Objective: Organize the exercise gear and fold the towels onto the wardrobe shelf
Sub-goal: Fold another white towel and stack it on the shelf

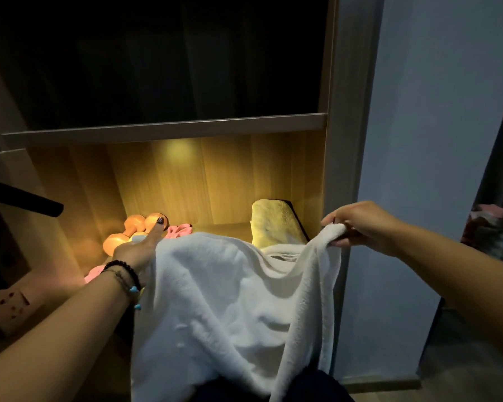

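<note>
White terry towel point(230, 309) held spread in front of the lit wooden wardrobe shelf point(224, 227), its upper edge stretched between both hands and its body hanging down below the shelf's front edge. Left hand point(137, 250), wearing a dark beaded bracelet point(122, 271), grips the towel's left corner, with one finger pointing out straight toward the shelf; how the remaining fingers lie is hidden by the cloth. Right hand point(357, 224) pinches the towel's right corner, fingers curled tight around a bunched fold, just outside the shelf's right side panel. Shelf contents: orange dumbbell point(128, 230) lying at the left, touching or just beside a pale grey object mostly hidden by the left hand; small pink looped item point(179, 230) near the dumbbell, toward the shelf's middle; folded yellow towel point(276, 224) at the right, against the side panel, resting on a dark flat object point(298, 219). Another pink item point(95, 272) lies at the shelf's front left corner. Beige wall socket point(12, 304) sits left of the shelf
</note>
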`<state>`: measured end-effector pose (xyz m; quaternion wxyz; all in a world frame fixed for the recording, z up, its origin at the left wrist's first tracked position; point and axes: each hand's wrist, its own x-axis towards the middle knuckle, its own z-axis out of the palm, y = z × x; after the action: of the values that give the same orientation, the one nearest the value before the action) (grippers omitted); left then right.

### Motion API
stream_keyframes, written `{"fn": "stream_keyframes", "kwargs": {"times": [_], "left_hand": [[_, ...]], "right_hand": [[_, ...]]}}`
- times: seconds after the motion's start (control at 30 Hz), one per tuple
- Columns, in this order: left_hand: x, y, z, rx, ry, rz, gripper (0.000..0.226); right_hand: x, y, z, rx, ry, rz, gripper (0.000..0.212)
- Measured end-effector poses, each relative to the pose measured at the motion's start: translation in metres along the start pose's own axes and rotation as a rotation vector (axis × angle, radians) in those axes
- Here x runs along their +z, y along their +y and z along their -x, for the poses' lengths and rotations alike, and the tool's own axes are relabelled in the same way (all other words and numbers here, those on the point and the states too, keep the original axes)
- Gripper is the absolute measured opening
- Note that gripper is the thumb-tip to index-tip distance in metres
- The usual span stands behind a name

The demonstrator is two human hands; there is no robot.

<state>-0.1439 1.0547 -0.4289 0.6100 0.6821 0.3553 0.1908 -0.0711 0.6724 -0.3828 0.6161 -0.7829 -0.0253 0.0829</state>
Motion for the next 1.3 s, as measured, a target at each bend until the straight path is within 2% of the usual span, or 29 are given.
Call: {"fn": "stream_keyframes", "kwargs": {"times": [0.07,0.1,0.2,0.27,0.43,0.5,0.6,0.67,0.77,0.83,0.9,0.97,1.17,1.3], "left_hand": [[0.013,0.016,0.005,0.009,-0.035,0.130,0.093],[0.019,0.025,0.008,0.014,-0.061,0.135,0.095],[0.037,0.048,0.016,0.045,-0.166,0.107,0.099],[0.048,0.064,0.023,0.101,-0.116,0.097,0.083],[0.067,0.116,0.045,0.287,-0.144,0.222,0.053],[0.066,0.135,0.063,0.333,-0.184,0.287,0.055],[0.062,0.143,0.098,0.312,-0.456,0.420,0.078],[0.055,0.133,0.118,0.370,-0.627,0.420,0.076],[0.038,0.103,0.135,0.466,-0.725,0.367,0.068],[0.027,0.079,0.145,0.514,-0.756,0.390,0.054],[0.021,0.057,0.156,0.526,-0.704,0.457,0.034],[0.021,0.038,0.164,0.531,-0.624,0.531,0.027],[0.011,-0.001,0.192,0.530,-0.505,0.583,0.028],[0.003,-0.033,0.203,0.508,-0.456,0.590,0.034]], "right_hand": [[0.002,-0.005,0.002,-0.103,-0.138,0.038,0.016],[0.003,-0.008,0.004,-0.174,-0.186,0.145,0.017],[0.011,-0.024,0.008,-0.424,-0.140,0.481,0.020],[0.022,-0.040,0.012,-0.586,-0.086,0.461,0.021],[0.058,-0.091,0.034,-0.828,-0.147,0.277,0.019],[0.076,-0.109,0.044,-0.926,-0.107,0.338,0.015],[0.097,-0.123,0.057,-1.047,0.007,0.433,0.009],[0.103,-0.121,0.064,-1.069,0.001,0.421,0.009],[0.102,-0.103,0.076,-1.069,-0.049,0.385,0.011],[0.099,-0.090,0.084,-1.056,-0.061,0.332,0.010],[0.097,-0.079,0.093,-1.010,-0.058,0.284,0.008],[0.098,-0.068,0.102,-0.963,-0.056,0.214,0.009],[0.111,-0.029,0.129,-0.917,-0.068,0.011,0.011],[0.120,0.000,0.146,-0.902,-0.050,-0.026,0.016]]}}
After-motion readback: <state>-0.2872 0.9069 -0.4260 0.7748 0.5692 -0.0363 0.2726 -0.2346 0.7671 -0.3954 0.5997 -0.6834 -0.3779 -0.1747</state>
